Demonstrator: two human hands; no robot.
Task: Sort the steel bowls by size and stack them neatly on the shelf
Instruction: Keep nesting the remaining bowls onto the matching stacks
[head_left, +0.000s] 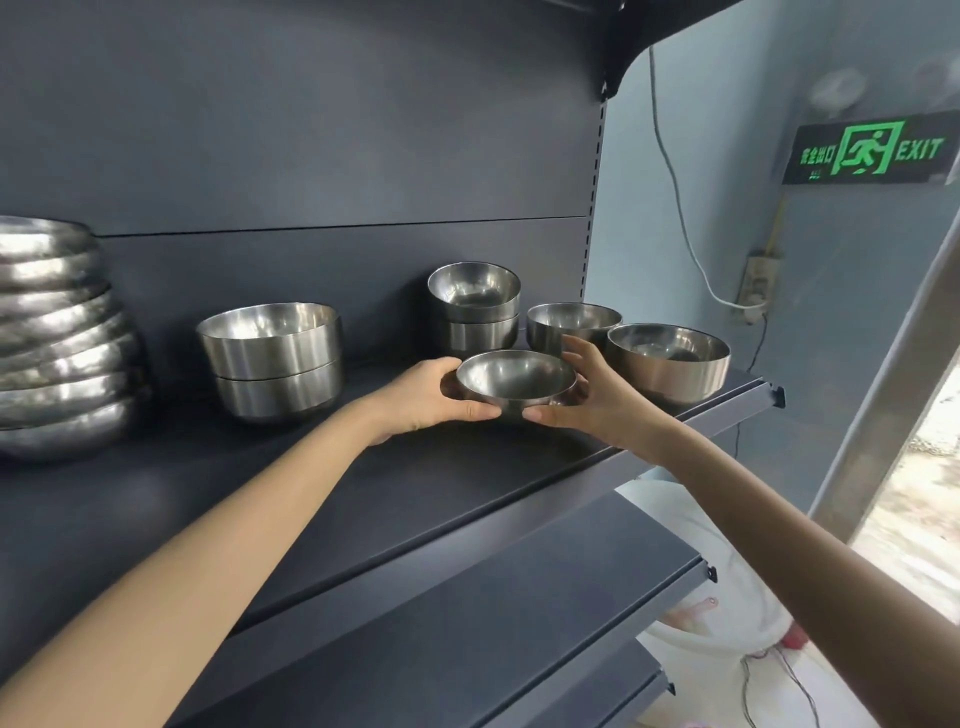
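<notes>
Head view: the left hand (431, 397) and right hand (592, 400) each grip a side of a small bowl (516, 379), low at the shelf (363, 493), in front of a two-bowl stack (474, 306). A rear bowl (571, 322) and an end bowl (670, 358) sit to the right; a big pair (270, 358) and a tall stack (57, 338) stand further left.

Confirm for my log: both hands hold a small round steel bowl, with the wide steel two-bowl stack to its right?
No. Head view: the wide steel two-bowl stack sits left of the small round steel bowl; left hand and right hand hold it.
</notes>
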